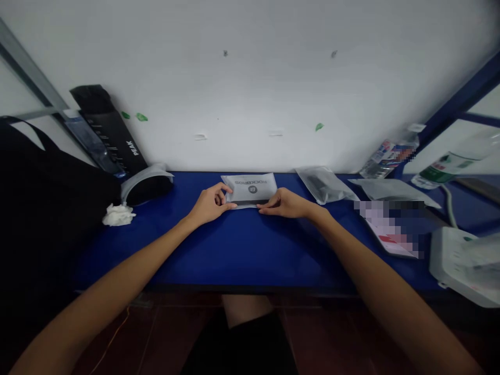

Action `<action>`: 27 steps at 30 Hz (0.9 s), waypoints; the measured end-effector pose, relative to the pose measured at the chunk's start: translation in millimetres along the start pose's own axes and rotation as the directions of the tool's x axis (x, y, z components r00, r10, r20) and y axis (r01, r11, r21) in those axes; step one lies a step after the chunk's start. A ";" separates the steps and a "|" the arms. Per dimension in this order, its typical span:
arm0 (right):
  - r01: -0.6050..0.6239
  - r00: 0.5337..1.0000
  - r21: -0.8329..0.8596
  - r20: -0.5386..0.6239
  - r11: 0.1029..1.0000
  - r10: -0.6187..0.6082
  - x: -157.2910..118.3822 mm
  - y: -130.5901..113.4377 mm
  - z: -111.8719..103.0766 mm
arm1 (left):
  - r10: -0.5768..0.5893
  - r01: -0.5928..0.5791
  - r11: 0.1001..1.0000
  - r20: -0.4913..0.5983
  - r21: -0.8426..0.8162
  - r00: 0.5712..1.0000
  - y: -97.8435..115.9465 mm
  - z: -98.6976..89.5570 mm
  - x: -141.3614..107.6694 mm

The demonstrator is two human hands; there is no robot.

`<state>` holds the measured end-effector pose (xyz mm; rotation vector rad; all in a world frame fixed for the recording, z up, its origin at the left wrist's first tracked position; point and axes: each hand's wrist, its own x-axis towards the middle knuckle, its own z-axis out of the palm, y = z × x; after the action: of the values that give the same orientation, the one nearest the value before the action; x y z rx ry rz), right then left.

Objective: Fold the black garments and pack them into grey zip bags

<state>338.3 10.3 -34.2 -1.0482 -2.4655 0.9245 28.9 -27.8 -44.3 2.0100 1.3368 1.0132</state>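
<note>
**Blue desktop [234, 250] with packets along its back edge**
A printed white pouch [249, 188] lies mid-back; to its right come a clear bag [322, 185] around something dark, a flat grey pouch [390, 188] and a plastic bottle [388, 159]; a blurred printed card [386, 234] and a white power strip [455, 265] lie further right; a crumpled white tissue [118, 214] lies left, near a curved black-and-white band [146, 185].

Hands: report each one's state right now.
Left hand: closed, holding the left edge of a translucent printed pouch.
Right hand: closed, holding the pouch's lower right corner.
</note>
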 end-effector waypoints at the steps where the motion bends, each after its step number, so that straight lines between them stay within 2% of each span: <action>1: 0.002 1.000 0.002 0.002 1.000 -0.002 0.2 0.7 0.2 | -0.001 0.001 1.000 -0.007 -0.002 1.000 0.7 1.3 -0.2; 9: -0.009 1.000 -0.029 0.017 1.000 0.009 -2.3 -3.8 -1.7 | 0.003 -0.003 1.000 -0.004 0.021 1.000 3.0 -0.2 0.5; 12: 0.009 1.000 -0.080 -0.020 0.997 -0.011 -7.2 -7.0 -4.9 | 0.011 -0.012 0.999 0.028 0.039 1.000 -0.2 -4.2 1.9; 16: 0.027 0.997 -0.030 -0.077 0.999 -0.029 -9.9 -6.7 -5.8 | 0.012 -0.014 0.999 0.038 0.047 0.999 -4.6 -4.5 2.3; 21: 0.031 0.999 -0.046 -0.014 0.998 -0.032 -7.4 -5.5 -3.9 | 0.011 -0.014 0.997 0.043 0.082 0.999 -5.3 -5.6 1.8; 27: 0.034 0.999 -0.061 -0.030 0.998 -0.035 -8.8 -4.2 -3.6 | 0.022 -0.028 0.998 0.095 0.063 0.995 -7.5 -13.2 2.8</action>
<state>343.9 3.3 -29.0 -1.0279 -2.4920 0.8224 14.8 -22.2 -41.4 2.0994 1.3131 0.8852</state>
